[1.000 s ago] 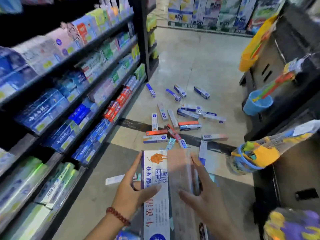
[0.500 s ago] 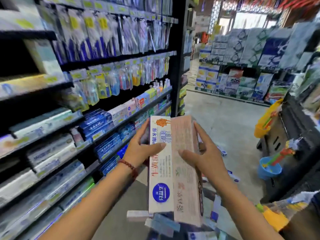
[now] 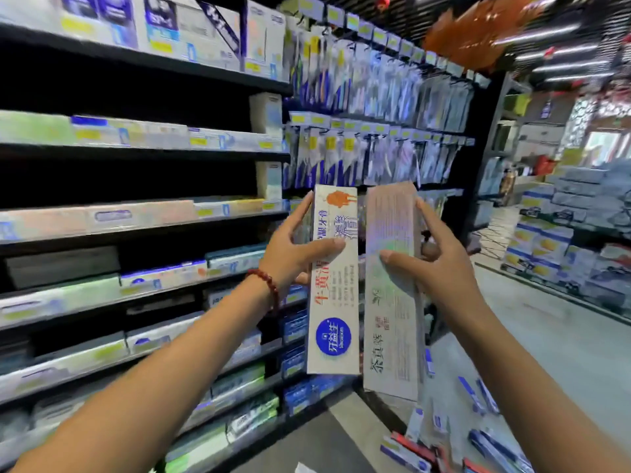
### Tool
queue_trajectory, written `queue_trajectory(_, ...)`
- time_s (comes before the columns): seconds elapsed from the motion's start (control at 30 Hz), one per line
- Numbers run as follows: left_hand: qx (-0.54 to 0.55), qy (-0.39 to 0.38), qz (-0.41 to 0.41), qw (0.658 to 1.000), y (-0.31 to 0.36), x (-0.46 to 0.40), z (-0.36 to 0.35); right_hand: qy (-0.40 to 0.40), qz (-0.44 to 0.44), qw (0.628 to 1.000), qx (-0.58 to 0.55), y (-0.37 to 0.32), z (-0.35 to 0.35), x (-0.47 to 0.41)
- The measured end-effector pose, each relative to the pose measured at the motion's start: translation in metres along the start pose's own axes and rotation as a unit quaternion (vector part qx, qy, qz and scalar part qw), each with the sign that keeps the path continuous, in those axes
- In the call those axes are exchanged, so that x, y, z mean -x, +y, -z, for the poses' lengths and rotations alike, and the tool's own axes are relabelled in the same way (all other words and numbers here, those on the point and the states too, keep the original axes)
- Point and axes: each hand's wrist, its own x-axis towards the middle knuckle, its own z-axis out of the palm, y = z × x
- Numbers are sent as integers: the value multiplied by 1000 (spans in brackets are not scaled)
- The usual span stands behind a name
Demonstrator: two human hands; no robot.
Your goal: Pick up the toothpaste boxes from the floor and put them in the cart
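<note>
Now both hands (image 3: 368, 257) hold the toothpaste boxes (image 3: 365, 285) higher, apart.

Two white toothpaste boxes (image 3: 362, 285) upright, side by side, held aloft.

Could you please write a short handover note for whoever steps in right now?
Left hand grips the white toothpaste box with the blue circle, held upright.
Right hand grips the pale box with green print beside it, also upright, in front of the shelves.
Done: these two boxes are off the floor.
Left: no cart is in view, so find it and drop both in. More boxes on the floor at lower right remain to be collected.
</note>
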Motion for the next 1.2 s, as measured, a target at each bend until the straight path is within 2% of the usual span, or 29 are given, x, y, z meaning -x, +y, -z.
queue_trajectory(0.17, -51, 70, -8, 996, 38, 42, 52, -60, 20, 994, -89, -28, -41, -8)
queue_trajectory(0.3, -96, 133, -22, 986, 68, 84, 108, -118, 32, 980, -157, -59, -99, -11)
queue_trajectory(0.6, -157, 312, -33, 936, 137, 195, 247, -281, 66, 925, -248, -127, -268, 25)
queue_trajectory(0.73, -169, 378, -19, 910, 157, 263, 313, -334, 66, 901, -269, -157, -352, 61)
queue_trajectory(0.97, -197, 475, 20, 857, 191, 398, 430, -428, 2, 847, -315, -215, -507, 162)
queue_trajectory(1.2, -226, 549, 52, 803, 228, 520, 530, -508, -19, 795, -332, -279, -646, 269)
